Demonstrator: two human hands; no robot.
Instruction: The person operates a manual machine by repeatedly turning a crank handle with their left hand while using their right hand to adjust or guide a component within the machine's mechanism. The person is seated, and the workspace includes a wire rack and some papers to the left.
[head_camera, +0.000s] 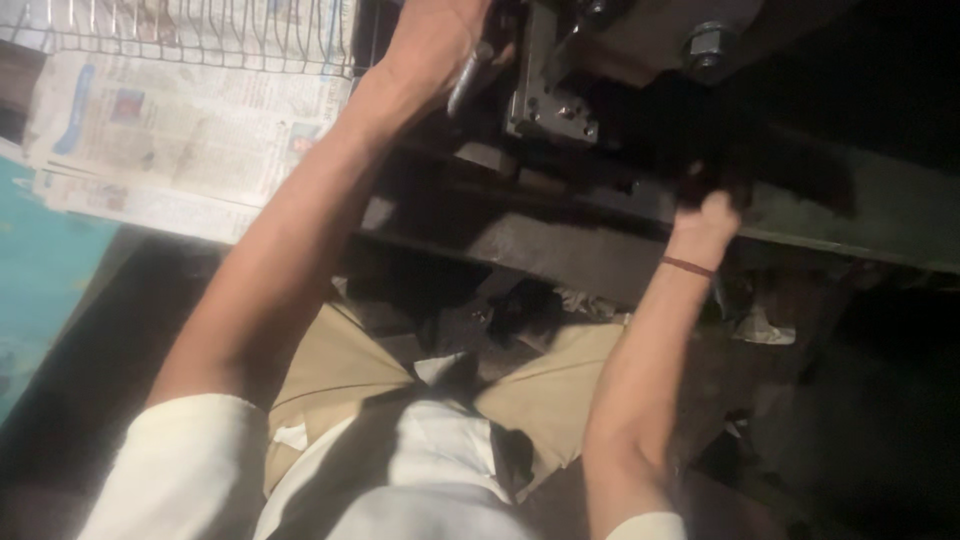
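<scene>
My left hand (432, 45) reaches up to the top of the view and is closed around a shiny metal handle (462, 85) next to a grey metal block (548, 100) of a dark machine. My right hand (708, 215) stretches forward to the machine's dark steel bed (560, 240); its fingers sink into a dark part there, and what they grip cannot be made out. A red thread band (688, 266) circles that wrist.
Newspaper sheets (170, 130) lie under a wire rack (190, 35) at the upper left, beside a teal surface (40, 290). A large hex nut (706, 45) sits on the machine at top. My tan trousers (340, 365) and white shirt fill the bottom.
</scene>
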